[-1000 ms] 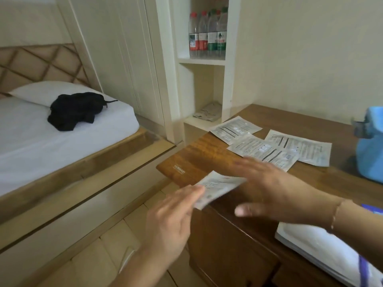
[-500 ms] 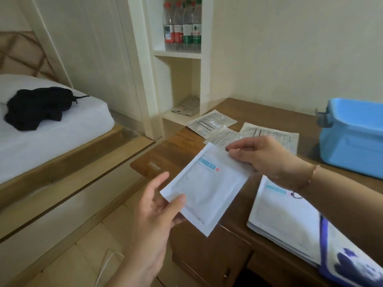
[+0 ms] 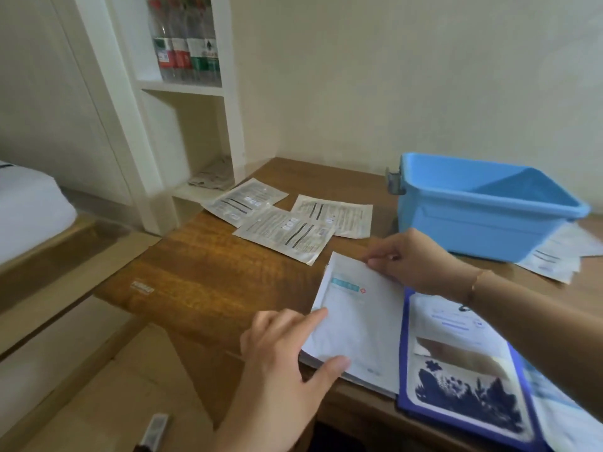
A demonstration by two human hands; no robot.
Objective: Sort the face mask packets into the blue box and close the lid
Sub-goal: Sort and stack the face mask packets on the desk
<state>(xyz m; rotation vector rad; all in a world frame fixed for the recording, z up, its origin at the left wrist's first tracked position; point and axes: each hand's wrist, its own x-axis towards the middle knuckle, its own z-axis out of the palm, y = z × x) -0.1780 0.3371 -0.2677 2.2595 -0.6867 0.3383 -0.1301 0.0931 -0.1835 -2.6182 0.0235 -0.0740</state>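
Head view: an open blue plastic box (image 3: 486, 207) is seen at the far right of a brown wooden desk (image 3: 202, 282). In front of the box, a flat white mask packet (image 3: 359, 318) is pinched at its far corner by the right hand (image 3: 414, 262) and at its near edge by the left hand (image 3: 287, 357), above a stack of similar packets. Three silver foil packets (image 3: 287, 231) lie left of the box. The gathering step appears under way; next, the held packet would need carrying into the box.
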